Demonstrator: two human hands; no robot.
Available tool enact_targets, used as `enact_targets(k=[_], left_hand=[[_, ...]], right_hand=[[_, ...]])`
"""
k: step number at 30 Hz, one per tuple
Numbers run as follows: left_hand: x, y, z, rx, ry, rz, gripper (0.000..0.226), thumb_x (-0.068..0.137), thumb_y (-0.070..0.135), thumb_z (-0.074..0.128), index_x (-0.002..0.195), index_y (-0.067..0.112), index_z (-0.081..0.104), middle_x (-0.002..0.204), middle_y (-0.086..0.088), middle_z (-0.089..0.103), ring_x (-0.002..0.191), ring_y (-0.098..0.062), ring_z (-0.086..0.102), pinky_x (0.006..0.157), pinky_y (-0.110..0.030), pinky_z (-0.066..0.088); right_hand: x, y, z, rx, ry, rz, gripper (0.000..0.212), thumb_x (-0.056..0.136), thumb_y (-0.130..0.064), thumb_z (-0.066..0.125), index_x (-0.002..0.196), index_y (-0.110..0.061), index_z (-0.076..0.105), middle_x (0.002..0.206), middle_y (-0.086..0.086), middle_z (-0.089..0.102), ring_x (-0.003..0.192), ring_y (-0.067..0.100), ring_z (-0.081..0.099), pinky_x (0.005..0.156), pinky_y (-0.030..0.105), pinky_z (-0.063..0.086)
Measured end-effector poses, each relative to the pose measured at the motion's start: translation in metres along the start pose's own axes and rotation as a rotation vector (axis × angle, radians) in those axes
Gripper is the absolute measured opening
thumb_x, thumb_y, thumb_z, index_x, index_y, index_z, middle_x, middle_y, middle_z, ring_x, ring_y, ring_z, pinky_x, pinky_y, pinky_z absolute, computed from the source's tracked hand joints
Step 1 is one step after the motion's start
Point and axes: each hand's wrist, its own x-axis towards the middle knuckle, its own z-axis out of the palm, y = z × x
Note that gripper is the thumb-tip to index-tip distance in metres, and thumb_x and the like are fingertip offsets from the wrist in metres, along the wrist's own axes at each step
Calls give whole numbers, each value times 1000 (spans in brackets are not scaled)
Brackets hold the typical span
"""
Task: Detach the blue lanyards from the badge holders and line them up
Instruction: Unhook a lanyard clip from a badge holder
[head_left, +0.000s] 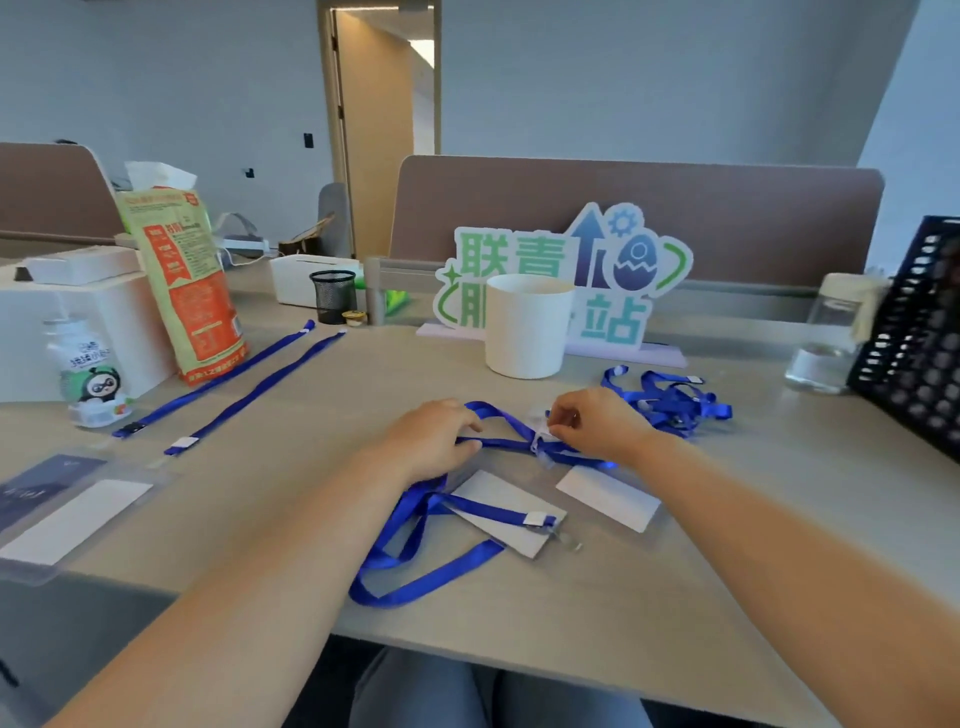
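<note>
While left hand (431, 441) pressed flat on blue lanyard (498, 443) at worktop (623, 597) centre, right hand (592, 418) pinched its clip (543, 441), seemingly joined to badge holder (608, 496) just nearer; two detached lanyards (260, 389) lay side by side far left.

Blue lanyards (249, 387); white cup (525, 325); orange-green bag (187, 280); black mesh pot (333, 296).

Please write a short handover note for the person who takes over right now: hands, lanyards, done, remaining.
Left hand presses down the current lanyard; right hand pinches its clip.
Done: two lanyards lie straight, side by side, at far left; detached badge holders lie nearer.
Left: finish this one, free the second lanyard lying across a holder, then sort the tangled pile at right.
</note>
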Motion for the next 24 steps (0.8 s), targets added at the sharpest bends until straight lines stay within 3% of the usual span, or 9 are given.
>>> enact_targets(k=[4, 6, 9, 13, 16, 22, 24], left_hand=[[16, 28, 11, -39, -86, 102, 23, 90, 30, 53, 106, 19, 66, 106, -1, 64, 100, -20, 58, 87, -37, 48], [20, 38, 18, -89, -108, 79, 21, 90, 30, 55, 98, 15, 68, 91, 0, 65, 87, -18, 58, 76, -33, 48], [24, 46, 27, -204, -75, 9, 20, 88, 36, 59, 77, 20, 64, 75, 9, 60, 77, -12, 54, 74, -32, 46], [31, 52, 34, -347, -32, -80, 14, 85, 33, 64, 81, 20, 66, 80, 6, 62, 84, -14, 58, 80, -34, 47], [36, 58, 31, -444, -22, -86, 8, 83, 26, 66, 80, 18, 66, 73, 9, 58, 74, -9, 53, 61, -22, 40], [51, 59, -1, -732, 128, -133, 18, 85, 14, 62, 68, 16, 57, 69, -1, 61, 70, -15, 56, 59, -16, 40], [58, 59, -16, -904, 195, -137, 18, 84, 12, 62, 68, 16, 56, 72, -3, 62, 74, -19, 58, 62, -22, 40]], right_hand=[[-19, 17, -3, 29, -31, 28, 14, 86, -25, 62, 93, -15, 68, 89, -1, 65, 79, 10, 55, 76, 22, 47], [-28, 22, -2, 45, -48, 41, 12, 86, -26, 62, 91, -17, 69, 86, -5, 63, 78, 8, 55, 76, 21, 46], [-37, 25, 0, 61, -53, 47, 8, 85, -25, 62, 88, -21, 68, 85, -9, 60, 80, 8, 55, 78, 23, 47], [-42, 23, 3, 60, -34, 33, 11, 86, -24, 61, 91, -19, 69, 88, -9, 59, 83, 11, 56, 80, 27, 49], [-41, 23, 2, 74, -20, 18, 10, 86, -22, 60, 89, -18, 69, 87, -7, 61, 79, 9, 54, 76, 24, 47], [-28, 20, -17, 121, 234, 10, 5, 85, -15, 60, 88, -11, 58, 89, 0, 57, 82, 19, 56, 74, 29, 47], [-21, 16, -27, 173, 293, -4, 11, 85, -14, 59, 96, -11, 56, 93, -1, 56, 86, 16, 54, 75, 27, 46]])
